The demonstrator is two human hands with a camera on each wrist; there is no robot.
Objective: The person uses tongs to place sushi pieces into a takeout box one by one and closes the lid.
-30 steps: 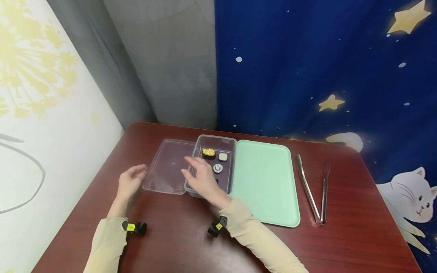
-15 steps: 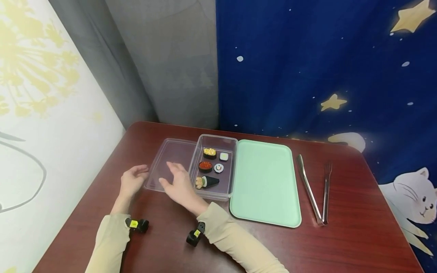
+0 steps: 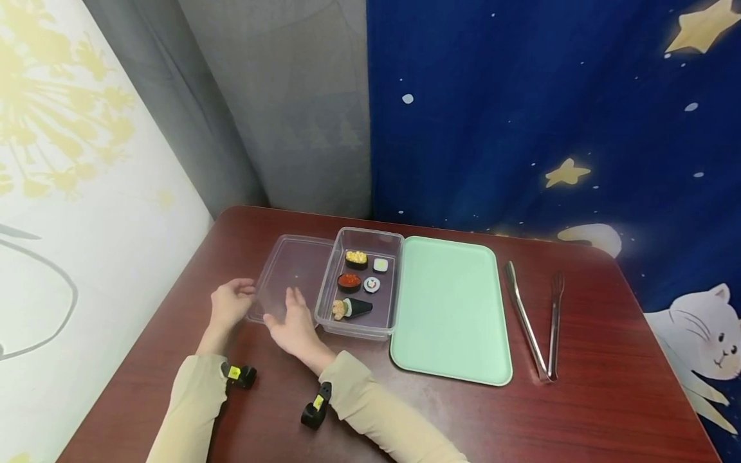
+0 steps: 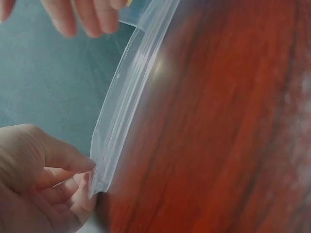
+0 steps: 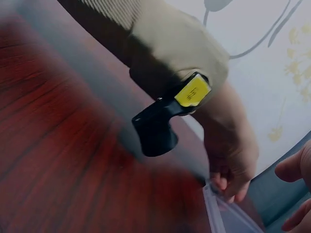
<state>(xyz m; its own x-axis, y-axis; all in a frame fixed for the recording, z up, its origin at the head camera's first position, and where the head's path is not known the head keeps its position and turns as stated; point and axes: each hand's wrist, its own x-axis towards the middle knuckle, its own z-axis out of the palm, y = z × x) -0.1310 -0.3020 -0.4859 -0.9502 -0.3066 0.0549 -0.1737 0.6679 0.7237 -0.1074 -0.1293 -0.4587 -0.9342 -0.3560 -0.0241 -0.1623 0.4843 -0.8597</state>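
A clear plastic lid (image 3: 292,270) lies on the dark red table (image 3: 278,399), left of a clear box (image 3: 389,325). In the box are toy sushi: a yellow-topped piece (image 3: 356,258), a red-topped piece (image 3: 349,281), a cone roll (image 3: 352,308) and two small rolls. My left hand (image 3: 246,292) pinches the lid's near-left corner; in the left wrist view its thumb and curled fingers (image 4: 73,194) close on the lid's rim (image 4: 129,94). My right hand (image 3: 286,302) rests with straight fingers on the lid's near edge.
A mint-green tray (image 3: 448,308) lies right of the box, touching it. Metal tongs (image 3: 523,321) and a fork (image 3: 554,321) lie further right. A wall stands close on the left, and a blue curtain hangs behind the table.
My right hand has moved left, off the box and onto the lid, which uncovers the sushi. My left hand has closed in on the lid's corner.
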